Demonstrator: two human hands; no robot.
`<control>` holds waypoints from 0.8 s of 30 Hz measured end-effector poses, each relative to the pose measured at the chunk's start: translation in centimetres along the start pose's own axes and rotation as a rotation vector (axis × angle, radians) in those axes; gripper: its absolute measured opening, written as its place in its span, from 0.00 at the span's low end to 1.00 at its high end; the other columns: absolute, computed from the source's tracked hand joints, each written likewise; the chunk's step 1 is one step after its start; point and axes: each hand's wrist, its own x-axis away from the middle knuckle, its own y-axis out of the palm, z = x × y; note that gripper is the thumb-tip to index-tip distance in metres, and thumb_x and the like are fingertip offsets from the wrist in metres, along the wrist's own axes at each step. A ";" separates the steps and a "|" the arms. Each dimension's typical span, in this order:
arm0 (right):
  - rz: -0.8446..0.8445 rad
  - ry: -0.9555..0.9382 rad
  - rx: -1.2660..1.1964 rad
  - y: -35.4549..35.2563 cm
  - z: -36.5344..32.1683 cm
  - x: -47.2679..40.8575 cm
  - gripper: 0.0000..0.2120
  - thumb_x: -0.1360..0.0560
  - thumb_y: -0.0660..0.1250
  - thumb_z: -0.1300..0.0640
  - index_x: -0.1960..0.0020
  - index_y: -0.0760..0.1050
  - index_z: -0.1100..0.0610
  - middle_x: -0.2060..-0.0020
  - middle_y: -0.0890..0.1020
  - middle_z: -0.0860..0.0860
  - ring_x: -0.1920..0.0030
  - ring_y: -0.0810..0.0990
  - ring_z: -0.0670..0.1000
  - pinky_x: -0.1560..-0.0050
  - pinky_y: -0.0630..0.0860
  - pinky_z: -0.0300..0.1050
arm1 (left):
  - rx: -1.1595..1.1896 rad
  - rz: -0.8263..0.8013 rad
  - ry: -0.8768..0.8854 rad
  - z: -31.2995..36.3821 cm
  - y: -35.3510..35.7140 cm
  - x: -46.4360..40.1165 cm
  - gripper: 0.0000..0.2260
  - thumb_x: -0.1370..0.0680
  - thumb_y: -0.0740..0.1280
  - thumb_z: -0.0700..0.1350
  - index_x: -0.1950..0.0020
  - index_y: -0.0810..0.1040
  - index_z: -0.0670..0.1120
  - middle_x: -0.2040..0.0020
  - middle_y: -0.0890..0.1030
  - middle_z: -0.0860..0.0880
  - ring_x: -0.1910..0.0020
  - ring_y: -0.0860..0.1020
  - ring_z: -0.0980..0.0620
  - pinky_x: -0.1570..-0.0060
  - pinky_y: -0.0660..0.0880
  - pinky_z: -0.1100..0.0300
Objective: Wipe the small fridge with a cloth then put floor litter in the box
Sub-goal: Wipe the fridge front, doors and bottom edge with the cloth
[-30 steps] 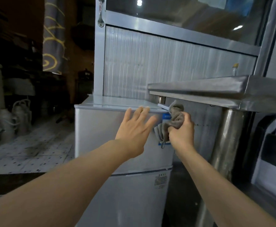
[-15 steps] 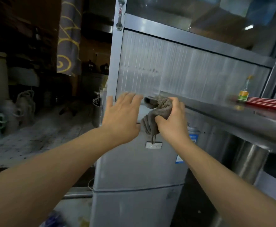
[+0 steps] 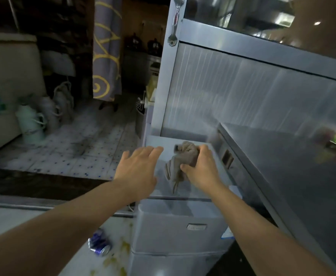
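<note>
Fingers (image 3: 204,151) of your right hand (image 3: 201,168) are curled round the grey cloth (image 3: 180,162), which is bunched in your grip with a loose tail hanging down over the top of the small fridge (image 3: 175,236). Your left hand (image 3: 138,168) is spread flat with straight fingers over the left part of the fridge top, at or just above the surface; the blur makes it hard to say whether it is touching. It holds nothing.

You are in the wiping step, and by the look of it near its start: the cloth sits over the rear right of the fridge top, beside the steel tabletop (image 3: 282,166) that runs along the fridge's right side. The next move calls for pressing the cloth down flat and sweeping it across the top towards your left hand, which should steady the fridge or move aside. Spreading the bunched cloth would give more contact. Then the front door wants the same.

The litter step is not yet begun. A crushed blue can (image 3: 99,244) lies on the floor (image 3: 67,148) just left of the fridge, among yellowish stains. No box shows in this view, so you will have to look for it.
</note>
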 end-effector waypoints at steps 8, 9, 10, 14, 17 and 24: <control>-0.445 0.164 0.091 0.2 1.1 -0.2 0.34 0.27 0.68 0.52 0.27 0.56 0.58 0.31 0.67 0.57 0.32 0.66 0.60 0.32 0.67 0.54 | -0.008 -0.204 -0.079 1.0 -1.6 -0.6 0.34 0.25 0.65 0.50 0.25 0.49 0.52 0.25 0.59 0.51 0.27 0.58 0.49 0.29 0.55 0.46; -0.448 0.164 0.078 -0.4 1.0 0.0 0.34 0.27 0.69 0.53 0.27 0.57 0.57 0.32 0.68 0.57 0.32 0.67 0.59 0.33 0.68 0.55 | 0.002 -0.224 -0.094 1.3 -2.0 -0.5 0.34 0.25 0.65 0.50 0.25 0.50 0.52 0.25 0.59 0.51 0.27 0.59 0.49 0.29 0.55 0.46; -0.455 0.163 0.073 -1.1 0.8 0.3 0.33 0.28 0.69 0.53 0.28 0.58 0.57 0.32 0.68 0.57 0.33 0.67 0.59 0.34 0.68 0.54 | 0.015 -0.248 -0.115 1.6 -2.3 -0.3 0.34 0.25 0.66 0.50 0.25 0.50 0.52 0.25 0.59 0.51 0.27 0.59 0.49 0.29 0.55 0.46; -0.501 0.135 0.087 -4.2 -0.4 1.6 0.29 0.28 0.70 0.53 0.32 0.64 0.59 0.35 0.69 0.58 0.36 0.70 0.59 0.38 0.71 0.51 | 0.036 -0.308 -0.193 3.0 -4.8 0.7 0.34 0.26 0.66 0.50 0.25 0.52 0.52 0.25 0.60 0.51 0.27 0.60 0.49 0.31 0.58 0.48; -0.568 0.128 0.061 -6.4 -1.6 3.5 0.33 0.27 0.69 0.52 0.27 0.59 0.56 0.30 0.62 0.56 0.32 0.66 0.57 0.33 0.67 0.48 | 0.089 -0.315 -0.271 3.5 -7.8 2.2 0.32 0.26 0.66 0.49 0.25 0.55 0.51 0.26 0.61 0.51 0.28 0.61 0.49 0.32 0.58 0.48; -0.653 0.087 0.068 -9.8 -5.4 7.4 0.30 0.25 0.68 0.51 0.28 0.60 0.57 0.31 0.62 0.57 0.31 0.66 0.57 0.32 0.66 0.48 | 0.111 -0.314 -0.403 3.4 -14.6 6.9 0.32 0.25 0.67 0.48 0.25 0.55 0.50 0.25 0.61 0.50 0.28 0.62 0.48 0.30 0.61 0.46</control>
